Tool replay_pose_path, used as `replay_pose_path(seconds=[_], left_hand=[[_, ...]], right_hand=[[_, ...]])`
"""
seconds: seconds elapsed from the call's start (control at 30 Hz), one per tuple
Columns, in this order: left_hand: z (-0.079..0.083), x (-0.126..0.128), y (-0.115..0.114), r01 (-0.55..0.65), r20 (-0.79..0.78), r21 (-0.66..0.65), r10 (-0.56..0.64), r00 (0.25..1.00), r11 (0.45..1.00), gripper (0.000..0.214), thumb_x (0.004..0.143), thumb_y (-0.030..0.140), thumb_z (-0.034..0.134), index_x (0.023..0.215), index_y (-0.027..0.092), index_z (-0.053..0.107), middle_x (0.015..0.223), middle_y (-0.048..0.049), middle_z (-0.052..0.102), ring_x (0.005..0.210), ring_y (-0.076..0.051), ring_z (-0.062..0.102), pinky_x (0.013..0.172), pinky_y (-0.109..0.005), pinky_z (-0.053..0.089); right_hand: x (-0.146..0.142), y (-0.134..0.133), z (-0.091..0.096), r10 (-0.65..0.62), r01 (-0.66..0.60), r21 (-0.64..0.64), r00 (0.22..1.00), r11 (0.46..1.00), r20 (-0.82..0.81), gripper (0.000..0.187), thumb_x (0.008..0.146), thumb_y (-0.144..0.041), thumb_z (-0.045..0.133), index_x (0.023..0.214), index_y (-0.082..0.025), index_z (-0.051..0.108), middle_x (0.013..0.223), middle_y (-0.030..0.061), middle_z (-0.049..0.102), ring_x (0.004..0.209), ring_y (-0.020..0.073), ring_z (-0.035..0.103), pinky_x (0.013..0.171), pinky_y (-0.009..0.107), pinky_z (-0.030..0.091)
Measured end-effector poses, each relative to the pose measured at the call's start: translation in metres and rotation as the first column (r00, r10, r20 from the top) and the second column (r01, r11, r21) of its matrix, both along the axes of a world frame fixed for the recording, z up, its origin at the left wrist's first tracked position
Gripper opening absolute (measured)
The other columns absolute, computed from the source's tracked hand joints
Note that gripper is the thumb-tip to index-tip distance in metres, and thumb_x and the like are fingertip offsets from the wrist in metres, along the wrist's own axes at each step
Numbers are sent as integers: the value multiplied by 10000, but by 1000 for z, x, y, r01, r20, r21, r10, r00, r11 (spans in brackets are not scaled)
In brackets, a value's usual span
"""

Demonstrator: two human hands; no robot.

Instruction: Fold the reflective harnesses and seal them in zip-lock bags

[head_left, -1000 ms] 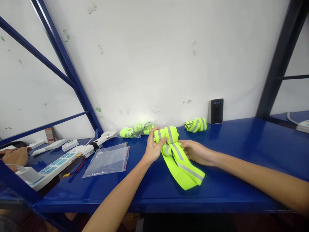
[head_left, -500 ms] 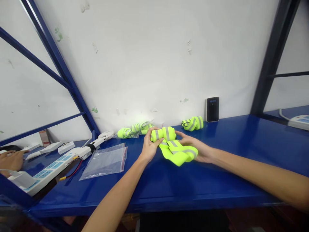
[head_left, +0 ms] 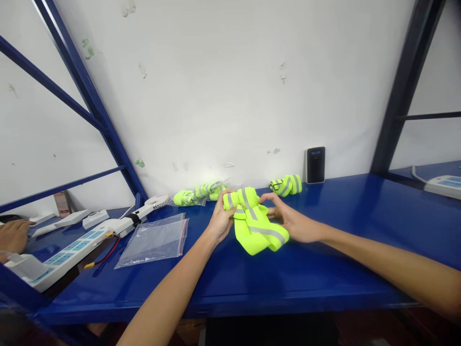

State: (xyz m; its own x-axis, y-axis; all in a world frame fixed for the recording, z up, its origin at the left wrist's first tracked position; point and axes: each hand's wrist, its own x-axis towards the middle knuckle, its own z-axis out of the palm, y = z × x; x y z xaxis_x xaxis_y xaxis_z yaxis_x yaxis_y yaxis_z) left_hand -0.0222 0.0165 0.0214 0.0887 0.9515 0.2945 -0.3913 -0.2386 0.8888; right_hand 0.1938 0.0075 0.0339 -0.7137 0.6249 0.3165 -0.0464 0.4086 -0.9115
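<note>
My left hand (head_left: pixel 220 218) is closed around one end of a rolled neon-yellow reflective strap (head_left: pixel 248 198) with grey stripes, held above the blue table. A wide loose length of the strap hangs in folds below the roll. On the right side, my right hand (head_left: pixel 293 218) has its fingers curved and apart, with the fingertips at the edge of the roll and the loose folds; whether they press on the fabric is hard to see. Behind the hands, another rolled reflective strap (head_left: pixel 286 185) lies near the wall. Several more, bagged in clear plastic (head_left: pixel 198 193), lie to the left.
Clear zip bags (head_left: pixel 153 240) lie flat on the blue table (head_left: pixel 342 269). Left of them are a white power strip (head_left: pixel 77 247), a red-black cable (head_left: pixel 108 253) and a small white fan (head_left: pixel 157 201). A black-fronted clock device (head_left: pixel 315 165) stands by the wall. Another person's hand (head_left: pixel 14 236) shows far left.
The loose length has shifted left and now hangs lower beneath the roll. My right hand has come off the loose end and its fingers have spread apart. My left hand keeps its hold.
</note>
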Motion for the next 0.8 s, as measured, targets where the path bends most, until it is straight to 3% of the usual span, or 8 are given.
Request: replay_pose_path(seconds=[0.1,0.23,0.3,0.37,0.43,0.53,0.63,0.8], left_hand=[[-2,1,-1,27,-35,-12,-28,999,1000,556,583,255,822,1032,259,493,780,52,568,610,-90,552,567,-202,463],[-4,2,-1,60,-108,-21,-62,992,998,543,591,254,821,1034,264,507,769,48,567,588,-92,543,551,-206,464],[-5,3,-1,68,-130,-28,-72,989,997,534,604,256,813,1043,266,509,770,43,569,588,-95,545,545,-205,459],[-7,4,-2,73,-146,-46,-79,986,996,537,603,253,810,1048,270,510,768,45,566,589,-97,544,538,-203,449],[-8,5,-2,83,-171,-69,-94,981,994,544,589,241,812,1041,273,512,757,52,561,585,-96,540,533,-200,439],[-11,6,-3,92,-218,-75,-106,970,993,518,594,230,803,1023,268,516,732,54,555,586,-100,540,531,-198,435],[-13,8,-4,55,-232,-46,-64,971,997,485,600,226,793,1008,262,533,730,51,562,587,-104,545,526,-198,438],[-15,12,-3,77,-159,-110,-94,983,991,502,674,342,746,1126,269,542,840,-8,644,563,-139,588,483,-243,466]], right_hand=[[5,7,-5,-122,96,264,989,960,84,345,880,-238,543,1218,-238,471,946,43,680,810,181,641,724,303,515],[11,20,-13,-314,209,572,945,793,89,259,876,-263,559,1117,-234,647,775,28,621,634,158,553,651,310,492],[11,21,-14,-379,271,659,925,702,23,220,842,-289,613,1032,-251,718,791,47,580,688,183,544,685,351,498],[10,20,-12,-409,329,685,911,649,-51,175,786,-293,681,942,-275,758,966,89,576,914,248,561,831,430,486],[8,16,-10,-389,332,671,918,663,-70,137,755,-273,714,879,-286,770,1264,96,504,1203,315,458,997,505,392],[5,13,-9,-265,215,590,964,778,-2,133,800,-255,665,891,-269,761,1472,52,372,1349,338,345,1062,536,331],[0,12,-11,-204,186,466,979,865,-11,158,827,-269,626,933,-245,741,1372,80,507,1254,308,484,1031,477,397],[-13,13,-18,-310,347,295,936,891,-165,114,787,-245,627,853,-204,710,1177,66,623,1098,272,579,917,390,484]])
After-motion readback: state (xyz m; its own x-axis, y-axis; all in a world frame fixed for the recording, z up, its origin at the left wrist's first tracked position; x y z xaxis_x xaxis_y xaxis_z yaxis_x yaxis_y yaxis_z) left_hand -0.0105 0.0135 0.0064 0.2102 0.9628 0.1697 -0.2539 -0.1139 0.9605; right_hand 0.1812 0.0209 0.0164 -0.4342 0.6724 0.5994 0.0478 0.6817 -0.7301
